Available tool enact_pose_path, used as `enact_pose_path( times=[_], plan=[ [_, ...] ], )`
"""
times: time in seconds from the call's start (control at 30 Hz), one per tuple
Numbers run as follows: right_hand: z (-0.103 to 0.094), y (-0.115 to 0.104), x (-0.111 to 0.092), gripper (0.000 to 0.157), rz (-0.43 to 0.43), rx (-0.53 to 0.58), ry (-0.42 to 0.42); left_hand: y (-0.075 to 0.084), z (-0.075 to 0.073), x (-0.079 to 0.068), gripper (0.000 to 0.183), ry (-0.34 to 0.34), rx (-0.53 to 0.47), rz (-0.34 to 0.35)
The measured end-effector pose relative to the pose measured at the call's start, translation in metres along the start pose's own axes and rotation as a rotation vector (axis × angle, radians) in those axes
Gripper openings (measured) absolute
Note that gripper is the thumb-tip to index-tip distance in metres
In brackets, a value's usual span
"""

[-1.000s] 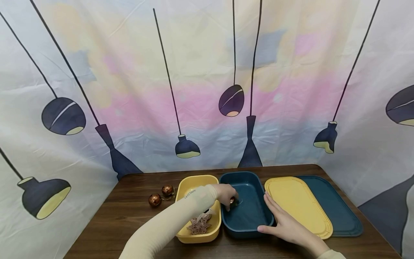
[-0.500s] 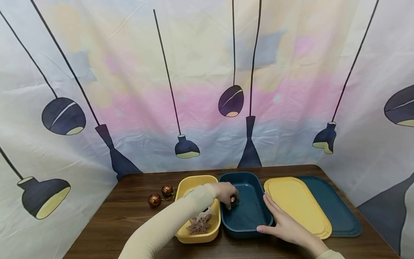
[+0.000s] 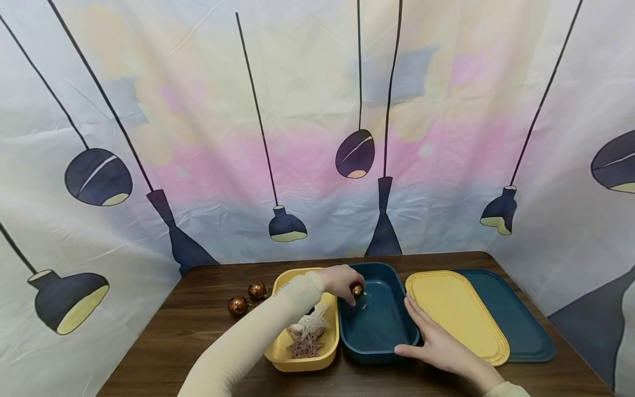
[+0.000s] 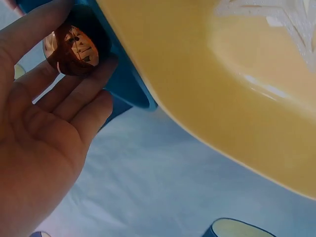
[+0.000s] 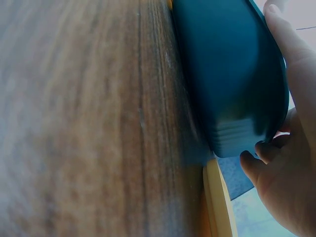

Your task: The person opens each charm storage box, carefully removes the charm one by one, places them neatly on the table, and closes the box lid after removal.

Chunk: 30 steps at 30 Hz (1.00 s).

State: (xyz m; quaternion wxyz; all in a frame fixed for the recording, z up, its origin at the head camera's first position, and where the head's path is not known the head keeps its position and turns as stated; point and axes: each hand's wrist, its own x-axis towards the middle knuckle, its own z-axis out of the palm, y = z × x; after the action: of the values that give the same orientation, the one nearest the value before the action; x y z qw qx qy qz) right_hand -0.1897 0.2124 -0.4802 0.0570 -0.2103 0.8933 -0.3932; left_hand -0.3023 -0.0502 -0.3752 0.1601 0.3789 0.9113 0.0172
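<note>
Lids [image 3: 451,314], apparently overlapping, lie right of two boxes [image 3: 382,328].

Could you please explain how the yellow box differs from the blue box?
The yellow box stands left of the blue box. Star-shaped ornaments lie in the yellow box, while the left hand holds a copper ball at the blue box. The right hand touches the blue box; the left sleeve crosses over the yellow box. Both are lidless, with rounded corners.

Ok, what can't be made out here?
Head view: the cream fabric sleeve hides part of the yellow plastic box.
Head view: the yellow rounded lid covers much of the dark blue lid.
Head view: the left hand covers part of the shiny copper ball.
Left wrist view: the frame edge cuts off the white star ornament.
</note>
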Motion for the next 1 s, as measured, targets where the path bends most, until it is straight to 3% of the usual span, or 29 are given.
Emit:
enact_pose_path(
  times=[0.23, 0.47, 0.73, 1.0],
  plan=[
    [-0.001, -0.001, 0.000, 0.108, -0.002, -0.005, 0.003, -0.014, -0.011, -0.011, 0.054, 0.050, -0.069, -0.036],
    [0.000, -0.003, -0.001, 0.106, -0.008, 0.002, 0.000, -0.032, -0.021, -0.028, 0.055, 0.144, -0.114, -0.051],
    [0.001, -0.003, -0.003, 0.106, -0.005, 0.001, -0.007, -0.051, -0.032, -0.059, 0.056, 0.254, -0.219, -0.039],
    [0.000, -0.001, 0.000, 0.105, -0.011, 0.001, -0.001, -0.064, -0.047, -0.090, 0.061, 0.334, -0.240, -0.088]
  ],
)
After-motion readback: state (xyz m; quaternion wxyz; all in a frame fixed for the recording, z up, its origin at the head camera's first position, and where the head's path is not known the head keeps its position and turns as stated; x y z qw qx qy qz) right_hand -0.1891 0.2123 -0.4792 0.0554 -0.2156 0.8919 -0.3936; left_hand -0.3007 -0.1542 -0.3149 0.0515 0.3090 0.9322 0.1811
